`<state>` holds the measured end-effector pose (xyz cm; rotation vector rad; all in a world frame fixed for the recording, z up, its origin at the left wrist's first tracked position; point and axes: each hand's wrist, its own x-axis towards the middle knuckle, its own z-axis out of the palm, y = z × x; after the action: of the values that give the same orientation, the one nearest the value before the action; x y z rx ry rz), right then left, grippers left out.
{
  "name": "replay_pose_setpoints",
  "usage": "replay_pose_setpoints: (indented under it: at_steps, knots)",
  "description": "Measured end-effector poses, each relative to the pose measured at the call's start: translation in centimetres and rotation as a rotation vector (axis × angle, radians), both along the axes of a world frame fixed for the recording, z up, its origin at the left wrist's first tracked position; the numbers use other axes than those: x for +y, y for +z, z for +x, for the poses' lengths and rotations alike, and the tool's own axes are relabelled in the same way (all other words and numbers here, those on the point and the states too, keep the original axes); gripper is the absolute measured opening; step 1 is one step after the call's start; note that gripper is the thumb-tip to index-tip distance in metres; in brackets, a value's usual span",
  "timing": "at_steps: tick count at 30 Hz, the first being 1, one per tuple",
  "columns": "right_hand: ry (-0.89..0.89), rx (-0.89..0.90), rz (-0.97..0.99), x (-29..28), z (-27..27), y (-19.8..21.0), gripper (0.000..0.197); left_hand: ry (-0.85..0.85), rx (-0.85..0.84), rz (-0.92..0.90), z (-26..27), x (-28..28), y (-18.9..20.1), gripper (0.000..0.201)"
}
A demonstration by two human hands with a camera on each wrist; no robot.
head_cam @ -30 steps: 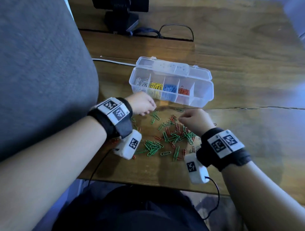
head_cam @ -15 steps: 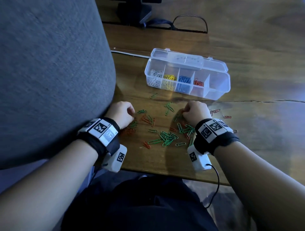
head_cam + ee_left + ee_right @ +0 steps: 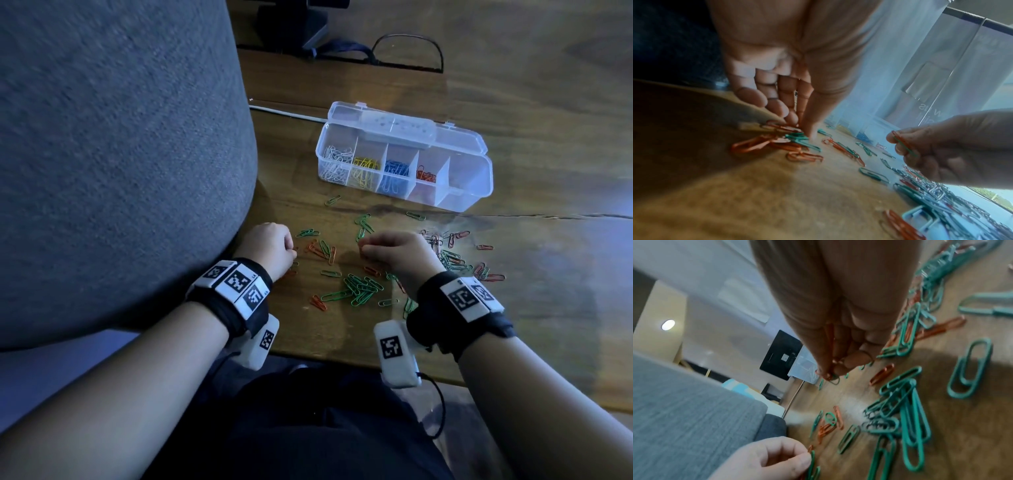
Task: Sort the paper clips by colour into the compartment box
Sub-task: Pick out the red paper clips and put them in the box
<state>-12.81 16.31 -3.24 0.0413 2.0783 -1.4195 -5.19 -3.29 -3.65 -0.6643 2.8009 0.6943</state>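
Observation:
The clear compartment box [image 3: 474,192] lies open on the wooden table, holding white, yellow, blue and orange clips in separate cells; its rightmost cell is empty. Green clips [image 3: 363,286] and orange clips [image 3: 317,251] lie scattered in front of it. My left hand [image 3: 293,251] is at the pile's left edge, fingertips down on orange clips [image 3: 785,127] and pinching them against the table. My right hand [image 3: 361,248] hovers over the pile's middle, pinching a few orange clips [image 3: 830,340] with a green one at its fingertips [image 3: 838,369].
A grey upholstered chair back [image 3: 120,154] fills the left side, close to my left hand. A black monitor stand [image 3: 294,24] and cables [image 3: 407,51] sit behind the box. The table's near edge [image 3: 325,356] runs just behind my wrists.
My left hand has drawn back from beside the box to the pile's left edge and come down on orange clips. My right hand has shifted a little left over the pile.

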Motion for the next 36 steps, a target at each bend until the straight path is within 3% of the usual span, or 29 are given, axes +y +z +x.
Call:
replay_pose_setpoints:
  at_steps: [7,15,20,24,28,33,36]
  knots:
    - [-0.156,-0.302,-0.286,-0.7,0.9,0.2,0.010,0.124,0.181,0.220,0.4,-0.7,0.2,0.006]
    - [-0.188,-0.365,-0.383,-1.4,1.0,0.2,0.020,0.261,0.228,0.445,0.7,-1.1,-0.4,0.017]
    - [-0.156,-0.246,-0.146,-2.7,1.2,0.6,0.018,0.138,0.150,0.166,1.8,-1.2,-0.9,0.030]
    - [0.239,0.241,0.376,-4.1,1.1,-0.2,0.007,0.090,0.119,0.052,2.3,-1.1,-1.0,0.029]
    - [0.438,0.433,0.643,-5.3,1.6,-0.4,0.021,0.081,0.064,-0.010,0.9,-0.5,-0.4,0.026]
    - [0.430,0.346,0.687,-5.8,1.1,-0.3,0.023,0.029,-0.051,-0.029,-0.5,-0.6,0.2,0.016]
    - [0.350,0.223,0.530,-5.0,0.4,-0.1,0.019,-0.040,-0.048,-0.031,-0.8,-0.8,0.5,0.014]
